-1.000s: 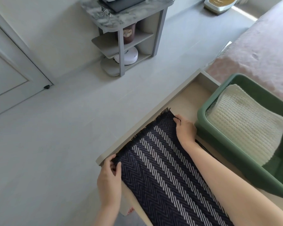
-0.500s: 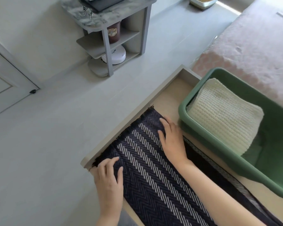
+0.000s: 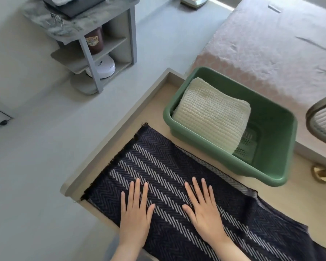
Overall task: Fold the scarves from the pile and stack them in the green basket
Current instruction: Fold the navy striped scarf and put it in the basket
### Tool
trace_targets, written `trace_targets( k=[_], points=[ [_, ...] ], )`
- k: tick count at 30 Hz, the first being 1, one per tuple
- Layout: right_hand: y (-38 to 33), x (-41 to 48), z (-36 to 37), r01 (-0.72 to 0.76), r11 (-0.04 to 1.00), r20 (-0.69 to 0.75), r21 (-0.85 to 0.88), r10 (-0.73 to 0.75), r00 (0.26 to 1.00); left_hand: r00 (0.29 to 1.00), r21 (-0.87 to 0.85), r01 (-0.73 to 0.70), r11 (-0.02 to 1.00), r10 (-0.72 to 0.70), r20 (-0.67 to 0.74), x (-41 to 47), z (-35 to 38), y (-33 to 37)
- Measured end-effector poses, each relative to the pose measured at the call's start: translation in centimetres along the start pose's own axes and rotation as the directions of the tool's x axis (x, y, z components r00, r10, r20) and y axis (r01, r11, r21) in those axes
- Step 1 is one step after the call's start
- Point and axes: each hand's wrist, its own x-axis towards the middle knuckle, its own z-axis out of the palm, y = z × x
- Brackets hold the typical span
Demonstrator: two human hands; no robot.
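A dark navy scarf (image 3: 158, 162) with white herringbone stripes and a fringed end lies flat on the beige table (image 3: 158, 110), doubled over itself. My left hand (image 3: 135, 208) and my right hand (image 3: 203, 206) lie side by side on it, palms down with fingers straight and spread, pressing the cloth. To the upper right stands the green basket (image 3: 271, 172), holding a folded cream knitted scarf (image 3: 213, 115) against its left side. Part of the basket's perforated floor shows beside that scarf.
A grey shelf unit (image 3: 94, 53) with a brown jar and a white round device stands on the floor at upper left. A pink-covered bed (image 3: 271, 53) lies behind the basket. A chair back (image 3: 324, 117) sits at the right edge.
Both hands let go of the scarf's fringed end and slid back toward me over the cloth, now lying flat in its middle. The view shifted so more of the basket and bed show.
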Motion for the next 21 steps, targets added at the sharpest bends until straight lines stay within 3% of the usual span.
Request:
trace_targets(
  k=[9, 15, 18, 21],
  points=[
    [5.6, -6.6, 0.7, -0.029, 0.999, 0.015, -0.035, 0.03, 0.999, 0.996, -0.003, -0.022, 1.0, 0.022, 0.084, -4.5, 2.3, 6.0],
    [8.2, -9.7, 0.5, -0.019, 1.0, 0.074, -0.011, 0.02, 0.997, 0.999, -0.024, -0.005, 1.0, 0.006, 0.054, -6.8, 3.2, 9.5],
    [8.7, -9.5, -0.5, 0.0, 0.993, 0.011, 0.12, -0.002, 1.0, 0.997, -0.023, -0.068, 0.997, 0.069, 0.025, -6.5, 2.7, 10.7],
    [9.9, -7.8, -2.4, -0.06, 0.955, -0.139, 0.292, 0.104, 0.985, 0.985, -0.006, -0.17, 0.985, 0.17, 0.0, -4.6, 2.4, 12.0]
  ],
)
